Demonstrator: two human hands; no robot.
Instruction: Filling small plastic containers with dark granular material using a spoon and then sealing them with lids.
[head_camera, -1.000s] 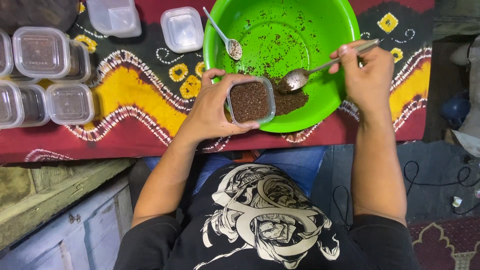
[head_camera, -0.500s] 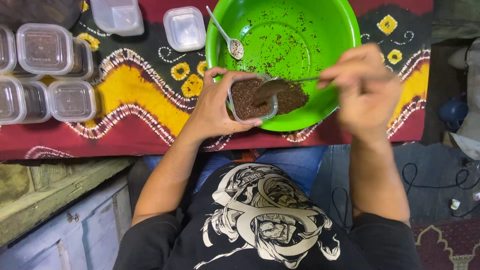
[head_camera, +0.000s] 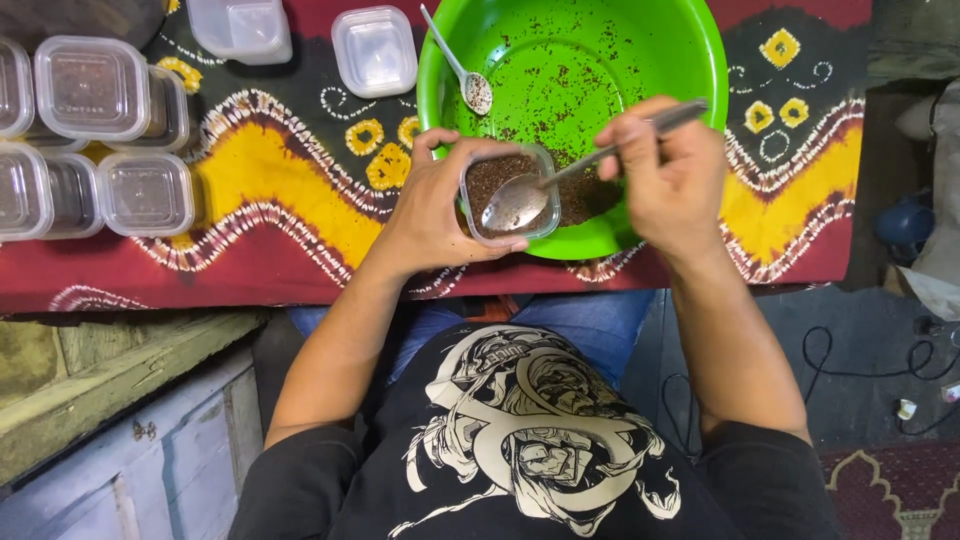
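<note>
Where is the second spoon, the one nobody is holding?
In the head view the spare spoon leans on the green basin's left inner wall, bowl down, just right of an empty clear tub and above the left hand.

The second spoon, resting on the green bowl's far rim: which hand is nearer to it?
Left. The left hand holds the small container just below that spoon; the right hand is further off at the bowl's opposite side.
</note>
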